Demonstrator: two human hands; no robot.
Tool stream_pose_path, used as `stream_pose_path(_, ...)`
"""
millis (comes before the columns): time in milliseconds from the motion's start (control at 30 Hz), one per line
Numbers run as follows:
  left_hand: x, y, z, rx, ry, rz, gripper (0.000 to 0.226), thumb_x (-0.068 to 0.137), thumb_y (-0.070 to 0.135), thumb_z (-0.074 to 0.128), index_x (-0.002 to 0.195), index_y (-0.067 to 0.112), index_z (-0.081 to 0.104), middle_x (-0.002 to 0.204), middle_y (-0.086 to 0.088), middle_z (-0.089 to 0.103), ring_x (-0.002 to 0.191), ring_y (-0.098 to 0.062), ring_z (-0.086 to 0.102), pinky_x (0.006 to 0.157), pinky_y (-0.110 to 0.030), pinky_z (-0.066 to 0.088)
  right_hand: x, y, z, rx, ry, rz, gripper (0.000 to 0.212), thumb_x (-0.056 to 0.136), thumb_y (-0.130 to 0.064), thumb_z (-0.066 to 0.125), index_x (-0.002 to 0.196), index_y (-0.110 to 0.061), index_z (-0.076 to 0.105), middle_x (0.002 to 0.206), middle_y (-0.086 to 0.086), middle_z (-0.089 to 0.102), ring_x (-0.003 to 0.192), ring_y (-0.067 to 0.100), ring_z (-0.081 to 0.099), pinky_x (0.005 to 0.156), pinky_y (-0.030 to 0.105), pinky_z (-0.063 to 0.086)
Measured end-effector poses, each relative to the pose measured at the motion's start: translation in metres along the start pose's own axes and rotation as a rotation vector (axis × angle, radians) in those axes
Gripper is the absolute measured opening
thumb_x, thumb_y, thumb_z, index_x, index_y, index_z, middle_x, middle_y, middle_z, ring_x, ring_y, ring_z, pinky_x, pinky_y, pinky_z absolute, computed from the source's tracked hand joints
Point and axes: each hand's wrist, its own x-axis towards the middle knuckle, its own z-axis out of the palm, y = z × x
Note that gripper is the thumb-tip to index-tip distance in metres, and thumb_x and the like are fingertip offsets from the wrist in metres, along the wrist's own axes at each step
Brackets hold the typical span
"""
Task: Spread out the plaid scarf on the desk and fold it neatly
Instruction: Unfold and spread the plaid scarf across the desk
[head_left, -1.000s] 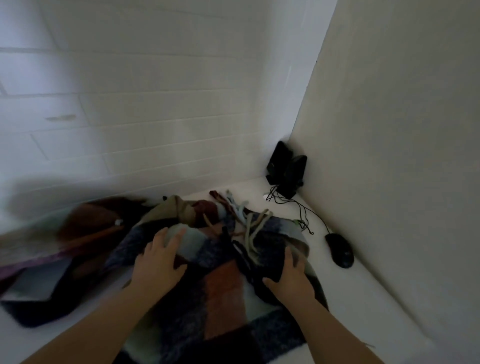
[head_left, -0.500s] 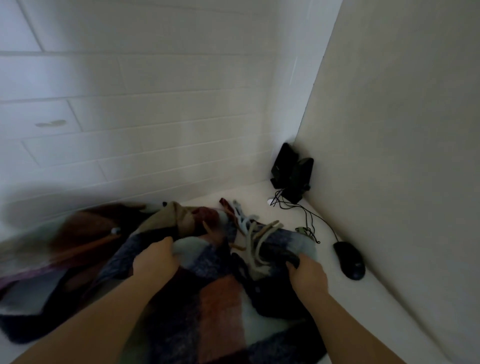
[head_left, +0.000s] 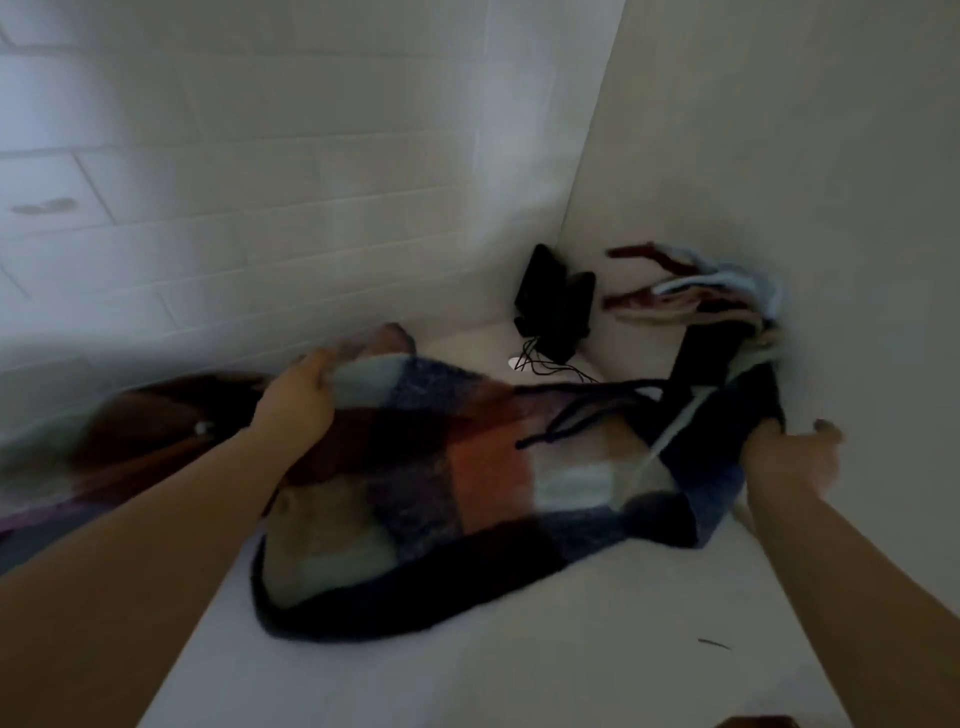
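Two forearms enter from the lower edge of the frame, both bare from elbow to wrist, with no sleeve, cuff, watch or bracelet showing. The left hand (head_left: 298, 402) and right hand (head_left: 792, 457) wear no gloves and show no rings. One fingernail on the right hand appears dark, possibly painted; dim light leaves this uncertain.

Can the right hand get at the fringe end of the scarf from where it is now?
Probably yes. The right hand already grips the plaid scarf just below the fringe, which is flung up by the side wall with nothing between.
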Motion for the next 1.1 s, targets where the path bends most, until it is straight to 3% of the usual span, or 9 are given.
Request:
stream_pose_path(167, -0.036, -0.003, 0.027, 0.436, 0.030, 0.167, 0.067, 0.080, 0.026, 0.060, 0.140, 0.015, 0.032, 0.139, -0.025, 0.039, 0.128, -0.044, 0.036, 0.101, -0.058, 0.032, -0.056, 0.024, 0.015, -0.201, -0.010, -0.539, 0.062, 0.084, -0.013, 0.057, 0.138, 0.001, 0.032, 0.140, 0.028, 0.034, 0.123, 0.045, 0.036, 0.107, 0.048, 0.030)
stream_pose_path(333, -0.102, -0.024, 0.054, 0.631, 0.080, 0.628, 0.036, 0.073, 0.036, 0.051, 0.100, 0.014, 0.060, 0.093, -0.012, 0.066, 0.075, -0.032, 0.059, 0.069, -0.040, 0.042, -0.140, 0.051, 0.065, -0.596, -0.824, -1.132, 0.064, 0.087, -0.030, 0.054, 0.145, -0.025, 0.026, 0.150, 0.009, 0.031, 0.134, 0.033, 0.035, 0.109, 0.040, 0.034)
stream_pose_path(500, -0.119, -0.034, 0.058, 0.363, -0.097, 0.097, 0.072, 0.063, 0.047, 0.070, 0.124, 0.014, 0.049, 0.125, -0.020, 0.050, 0.101, -0.044, 0.055, 0.071, -0.046, 0.053, -0.189, 0.052, 0.105, -0.688, -1.123, -0.975, 0.087, 0.085, -0.046, 0.057, 0.144, -0.044, -0.006, 0.159, -0.005, -0.001, 0.132, 0.031, 0.037, 0.099, 0.040, 0.046)
stream_pose_path(600, -0.112, -0.025, 0.052, -0.100, -0.022, -0.124, 0.075, 0.079, 0.020, 0.068, 0.140, 0.011, 0.027, 0.144, -0.018, 0.022, 0.105, -0.039, 0.055, 0.082, -0.035, 0.047, -0.202, 0.042, 0.122, -0.652, -1.044, -1.012, 0.085, 0.089, -0.039, 0.054, 0.144, -0.044, -0.010, 0.159, -0.004, -0.005, 0.119, 0.030, 0.050, 0.083, 0.038, 0.053)
stream_pose_path(700, -0.100, -0.024, 0.049, -0.309, 0.063, -0.186, 0.068, 0.082, 0.007, 0.062, 0.140, 0.011, 0.026, 0.141, -0.015, 0.033, 0.115, -0.029, 0.049, 0.089, -0.025, 0.037, -0.195, 0.031, 0.140, -0.609, -0.985, -1.022, 0.088, 0.088, -0.026, 0.056, 0.145, -0.041, -0.009, 0.158, 0.003, 0.002, 0.107, 0.031, 0.057, 0.072, 0.033, 0.051)
stream_pose_path(800, -0.098, -0.019, 0.046, -0.351, 0.055, -0.032, 0.058, 0.082, 0.006, 0.059, 0.135, 0.013, 0.035, 0.135, -0.005, 0.041, 0.123, -0.015, 0.042, 0.094, -0.010, 0.027, -0.182, 0.031, 0.152, -0.767, -1.146, -0.910, 0.067, 0.085, -0.027, 0.061, 0.144, -0.021, 0.029, 0.138, 0.014, 0.046, 0.117, 0.031, 0.052, 0.093, 0.033, 0.046)
stream_pose_path(900, -0.102, -0.011, 0.046, -0.312, 0.026, 0.177, 0.063, 0.080, 0.035, 0.056, 0.136, 0.020, 0.031, 0.139, 0.010, 0.023, 0.123, 0.000, 0.033, 0.087, 0.010, 0.021, -0.164, 0.025, 0.143, -0.598, -0.878, -0.894, 0.027, 0.089, -0.025, 0.053, 0.110, -0.009, 0.059, 0.117, 0.016, 0.062, 0.105, 0.029, 0.058, 0.088, 0.034, 0.043)
stream_pose_path(1000, -0.102, -0.015, 0.045, -0.304, 0.002, 0.139, 0.077, 0.073, 0.063, 0.034, 0.140, 0.025, 0.026, 0.143, 0.019, 0.009, 0.120, 0.007, 0.031, 0.089, -0.002, 0.030, -0.119, -0.003, 0.111, -0.359, -0.454, -0.687, 0.016, 0.088, -0.013, 0.052, 0.094, -0.003, 0.061, 0.102, 0.026, 0.064, 0.091, 0.034, 0.060, 0.079, 0.040, 0.044)
stream_pose_path(1100, -0.098, -0.035, 0.042, -0.217, 0.036, 0.027, 0.070, 0.084, 0.050, 0.048, 0.143, 0.019, 0.026, 0.152, 0.005, 0.015, 0.129, -0.015, 0.039, 0.098, -0.024, 0.034, -0.062, -0.018, 0.084, -0.353, -0.273, -0.399, 0.032, 0.083, -0.008, 0.056, 0.108, 0.011, 0.055, 0.109, 0.037, 0.058, 0.102, 0.047, 0.057, 0.086, 0.049, 0.046)
